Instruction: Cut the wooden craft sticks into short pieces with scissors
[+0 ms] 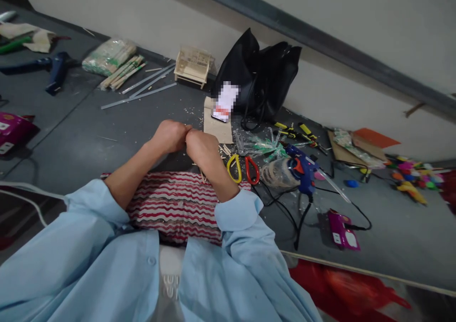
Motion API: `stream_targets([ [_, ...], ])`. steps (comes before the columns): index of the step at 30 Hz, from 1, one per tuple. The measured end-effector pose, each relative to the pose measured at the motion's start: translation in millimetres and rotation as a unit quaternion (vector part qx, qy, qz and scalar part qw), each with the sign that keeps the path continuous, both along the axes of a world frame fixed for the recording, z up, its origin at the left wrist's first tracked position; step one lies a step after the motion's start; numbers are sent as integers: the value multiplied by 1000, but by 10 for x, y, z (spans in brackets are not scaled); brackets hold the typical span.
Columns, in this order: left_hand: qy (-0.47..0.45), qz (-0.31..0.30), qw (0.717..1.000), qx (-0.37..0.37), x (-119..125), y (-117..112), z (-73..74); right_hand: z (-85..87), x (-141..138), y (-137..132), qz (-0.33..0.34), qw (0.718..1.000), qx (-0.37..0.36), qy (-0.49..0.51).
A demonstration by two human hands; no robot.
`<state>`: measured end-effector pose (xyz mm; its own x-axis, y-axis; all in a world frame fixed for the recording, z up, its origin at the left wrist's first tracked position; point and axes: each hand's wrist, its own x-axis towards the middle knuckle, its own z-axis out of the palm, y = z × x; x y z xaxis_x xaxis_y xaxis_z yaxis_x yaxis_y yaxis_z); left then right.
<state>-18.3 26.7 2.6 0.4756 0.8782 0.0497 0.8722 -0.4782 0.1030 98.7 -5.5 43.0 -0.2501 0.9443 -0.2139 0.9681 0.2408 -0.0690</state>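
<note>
My left hand [171, 134] and my right hand [203, 147] meet knuckle to knuckle above the dark table, both closed. Whatever lies between the fingers is hidden by the backs of my hands. Thin wooden sticks [224, 150] and small offcuts lie just right of my right hand, some partly under it. Beside that wrist rest scissors with a yellow loop [234, 169] and a red loop [252, 170]; their blades are hidden. Beyond my hands is a beige sheet [218, 132] with a phone [225, 104] on it. A striped red and white cloth [174, 203] spreads below my forearms.
A blue glue gun [302, 170] leans on a clear jar [280, 174], its cable running to a purple box [342, 229]. Behind stand a small wooden model [193, 66] and a black bag [260, 75]. Glue sticks [138, 96] and bundled sticks [123, 72] lie left.
</note>
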Motion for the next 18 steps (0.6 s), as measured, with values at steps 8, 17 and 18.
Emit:
stream_targets([
  [8,-391,62,912,-105,59,29,-130,404,643,-184,-46,995,83,35],
  [17,-589,78,732,-335,343,-182,-64,-166,1190,-476,-201,977,-31,-67],
  [18,-592,77,725,-344,354,-198,-55,-191,1197,-475,-204,977,-33,-61],
])
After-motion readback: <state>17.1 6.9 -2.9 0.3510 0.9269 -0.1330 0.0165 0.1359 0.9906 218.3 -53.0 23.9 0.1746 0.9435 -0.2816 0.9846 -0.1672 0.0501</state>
